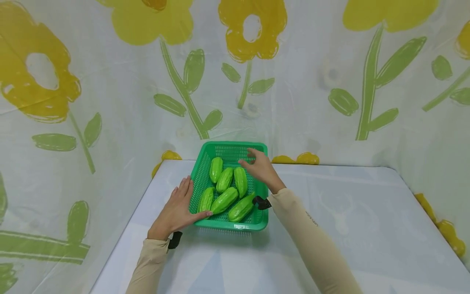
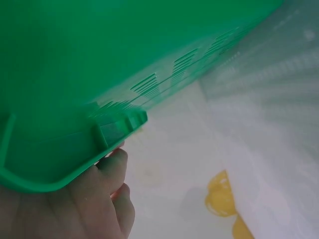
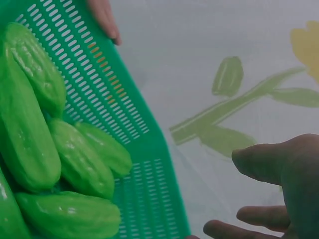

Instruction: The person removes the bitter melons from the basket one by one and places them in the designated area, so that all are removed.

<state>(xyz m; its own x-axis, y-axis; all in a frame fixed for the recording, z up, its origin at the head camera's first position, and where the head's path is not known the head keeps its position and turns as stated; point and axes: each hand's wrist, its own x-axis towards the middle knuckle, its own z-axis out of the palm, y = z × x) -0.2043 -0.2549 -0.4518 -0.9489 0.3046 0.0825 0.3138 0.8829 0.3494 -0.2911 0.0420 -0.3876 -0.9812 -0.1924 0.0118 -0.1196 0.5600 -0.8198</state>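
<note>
A green plastic basket (image 1: pixel 261 225) with slotted walls stands on the table and holds several glossy, ridged green gourds (image 1: pixel 224 200). My left hand (image 1: pixel 176 210) rests on the basket's front left corner, its fingers straight along the left rim and the thumb over the front rim. The left wrist view shows those fingers (image 2: pixel 115 172) against the outside of the rim. Over the back right part of the basket is my right hand (image 1: pixel 260 168), fingers loosely bent, holding nothing. The right wrist view shows its thumb (image 3: pixel 259 162) and fingers apart, with gourds (image 3: pixel 82 159) in the basket beyond.
The pale table (image 1: pixel 338 212) stretches to the right of the basket. Behind and beside it hangs a white cloth (image 1: pixel 304 81) printed with yellow flowers and green stems. The basket's back rim (image 1: pixel 235 143) is close to this cloth.
</note>
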